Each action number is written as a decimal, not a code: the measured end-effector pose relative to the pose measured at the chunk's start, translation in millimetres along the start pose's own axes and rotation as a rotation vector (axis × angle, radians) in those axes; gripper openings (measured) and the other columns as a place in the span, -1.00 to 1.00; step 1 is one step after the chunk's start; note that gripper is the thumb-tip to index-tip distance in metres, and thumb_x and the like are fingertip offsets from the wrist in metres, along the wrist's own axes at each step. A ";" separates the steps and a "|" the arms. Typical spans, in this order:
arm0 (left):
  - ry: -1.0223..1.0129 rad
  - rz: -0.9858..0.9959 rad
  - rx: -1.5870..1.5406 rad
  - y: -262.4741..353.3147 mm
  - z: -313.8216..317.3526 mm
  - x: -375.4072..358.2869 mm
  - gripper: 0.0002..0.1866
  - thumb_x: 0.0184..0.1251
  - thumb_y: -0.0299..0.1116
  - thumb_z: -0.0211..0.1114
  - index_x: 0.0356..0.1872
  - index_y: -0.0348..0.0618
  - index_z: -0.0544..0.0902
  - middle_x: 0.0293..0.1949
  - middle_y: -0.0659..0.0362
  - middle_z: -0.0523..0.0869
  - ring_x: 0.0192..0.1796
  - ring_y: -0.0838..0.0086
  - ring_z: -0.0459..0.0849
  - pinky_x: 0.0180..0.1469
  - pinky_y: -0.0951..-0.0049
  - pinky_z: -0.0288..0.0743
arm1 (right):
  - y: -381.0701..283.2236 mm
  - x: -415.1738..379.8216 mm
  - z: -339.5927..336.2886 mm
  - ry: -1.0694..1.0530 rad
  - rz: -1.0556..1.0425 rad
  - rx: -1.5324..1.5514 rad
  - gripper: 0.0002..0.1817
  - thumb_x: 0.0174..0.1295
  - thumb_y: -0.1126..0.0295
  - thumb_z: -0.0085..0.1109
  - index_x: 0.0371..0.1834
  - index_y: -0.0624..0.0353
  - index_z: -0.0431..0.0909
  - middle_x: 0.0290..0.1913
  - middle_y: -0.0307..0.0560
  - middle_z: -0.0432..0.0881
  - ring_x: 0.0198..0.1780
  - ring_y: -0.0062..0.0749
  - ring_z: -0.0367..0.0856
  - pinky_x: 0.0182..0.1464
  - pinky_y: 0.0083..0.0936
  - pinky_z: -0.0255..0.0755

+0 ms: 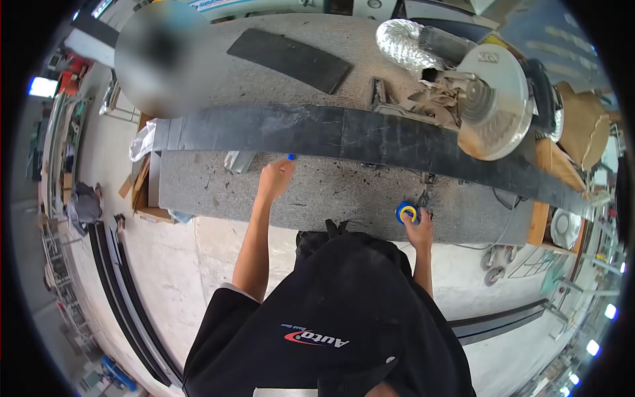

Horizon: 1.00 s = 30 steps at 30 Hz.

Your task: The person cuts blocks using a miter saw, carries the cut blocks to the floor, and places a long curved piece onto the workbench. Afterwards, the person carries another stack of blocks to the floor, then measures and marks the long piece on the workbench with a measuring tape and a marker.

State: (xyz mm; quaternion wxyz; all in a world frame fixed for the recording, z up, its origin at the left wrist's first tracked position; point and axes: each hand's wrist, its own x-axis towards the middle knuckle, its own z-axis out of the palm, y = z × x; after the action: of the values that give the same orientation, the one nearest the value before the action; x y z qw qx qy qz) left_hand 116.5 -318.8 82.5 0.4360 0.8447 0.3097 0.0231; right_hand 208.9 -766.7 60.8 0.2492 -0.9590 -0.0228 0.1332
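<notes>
My left hand [276,180] is closed near the front edge of a long dark strip [291,129], its fingers pinching a small blue piece [291,157]. My right hand [419,231] grips a roll of blue tape [401,210] with a yellow core, over the front part of the grey carpeted table [331,198]. The strip runs across nearly the whole table, beyond both hands. A metal piece [240,161] pokes out from under the strip, left of my left hand. Close to the tape roll, a dark tool [424,196] lies on the carpet.
A flat dark panel [291,59] lies at the back. A machine with a round metal disc [495,102] and a foil duct [399,45] stands at the back right. Long dark profiles [126,298] rest on the floor at the left, and a cable [506,221] loops at the right.
</notes>
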 end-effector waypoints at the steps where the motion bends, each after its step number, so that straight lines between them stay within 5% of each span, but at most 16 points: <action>1: -0.060 -0.030 0.087 -9.6 3.3 -1.1 -0.62 0.30 -0.13 0.32 -0.03 -0.20 0.71 -0.22 -0.08 0.78 -0.11 0.04 0.76 -0.05 0.18 0.58 | -4.5 -1.5 -0.9 0.046 -0.055 -0.120 -0.16 0.14 -0.10 0.36 0.29 0.39 0.41 0.26 0.37 0.50 0.34 0.18 0.43 0.30 -0.12 0.35; 5: 0.119 -0.085 0.130 -31.6 41.0 -11.0 -0.52 0.19 -0.12 0.39 0.10 -0.12 0.66 -0.12 -0.07 0.73 0.01 0.00 0.69 0.05 0.09 0.53 | -30.7 2.5 -7.9 -0.021 -0.109 -0.138 -0.18 0.14 -0.06 0.36 0.34 0.28 0.38 0.29 0.42 0.42 0.39 0.31 0.29 0.39 -0.05 0.24; 7: 0.470 -0.045 0.191 -34.2 61.0 -4.4 -0.46 0.14 -0.10 0.44 0.15 -0.04 0.62 -0.07 -0.04 0.66 0.07 -0.01 0.59 0.13 0.09 0.46 | -47.4 10.7 -16.0 -0.081 -0.025 -0.086 -0.16 0.11 -0.06 0.38 0.36 0.25 0.35 0.33 0.46 0.35 0.41 0.35 0.25 0.40 -0.03 0.22; 12: 0.523 -0.012 0.203 -41.0 79.5 23.9 -0.59 0.16 -0.13 0.44 -0.02 -0.12 0.69 -0.09 0.01 0.65 0.03 0.03 0.55 0.12 0.09 0.43 | -41.4 14.2 9.9 0.048 0.041 -0.237 0.04 -0.08 0.05 0.58 0.48 0.04 0.19 0.48 0.56 -0.02 0.40 0.50 0.23 0.37 0.05 0.27; 17: 0.406 0.107 0.198 -51.4 71.1 19.2 -0.71 0.22 -0.20 0.39 -0.16 -0.17 0.72 -0.15 -0.01 0.67 0.01 0.05 0.57 0.08 0.09 0.44 | -46.4 12.9 5.3 0.014 0.094 -0.116 0.07 -0.14 0.16 0.62 0.48 -0.04 0.17 0.50 0.52 -0.10 0.34 0.47 0.34 0.25 0.05 0.42; 23: 0.082 -0.003 -0.024 -45.6 35.2 -39.8 -0.71 0.36 -0.20 0.30 -0.10 -0.22 0.69 -0.18 -0.11 0.73 -0.10 0.04 0.71 -0.03 0.18 0.55 | -31.8 5.0 16.4 0.058 0.094 -0.243 -0.03 -0.10 0.13 0.59 0.41 -0.01 0.22 0.39 0.45 0.18 0.20 0.35 0.49 0.16 -0.01 0.48; 26: 0.036 -0.004 -0.115 -45.4 20.2 -55.5 -0.72 0.44 -0.20 0.23 -0.08 -0.22 0.67 -0.25 -0.06 0.74 -0.20 0.17 0.73 -0.13 0.31 0.55 | -41.4 4.5 18.2 -0.031 0.150 -0.296 -0.21 -0.06 0.10 0.54 0.24 0.03 0.34 0.02 0.28 0.57 -0.01 0.25 0.64 0.04 0.00 0.53; 30: 0.012 0.014 -0.160 -31.2 11.1 -57.9 -0.65 0.49 -0.11 0.18 -0.09 -0.24 0.66 -0.33 0.00 0.73 -0.28 0.29 0.68 -0.21 0.33 0.50 | -59.0 16.7 -0.3 -0.170 0.093 -0.252 -0.22 -0.12 0.12 0.55 0.20 0.05 0.38 0.03 0.24 0.58 0.02 0.18 0.64 0.03 -0.03 0.54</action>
State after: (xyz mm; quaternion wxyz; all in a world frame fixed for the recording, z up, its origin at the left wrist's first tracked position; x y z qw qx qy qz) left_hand 57.5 -344.9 65.6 0.5001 0.8091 0.3034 0.0560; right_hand 226.3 -713.4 85.5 0.1175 -0.9680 -0.0160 0.2212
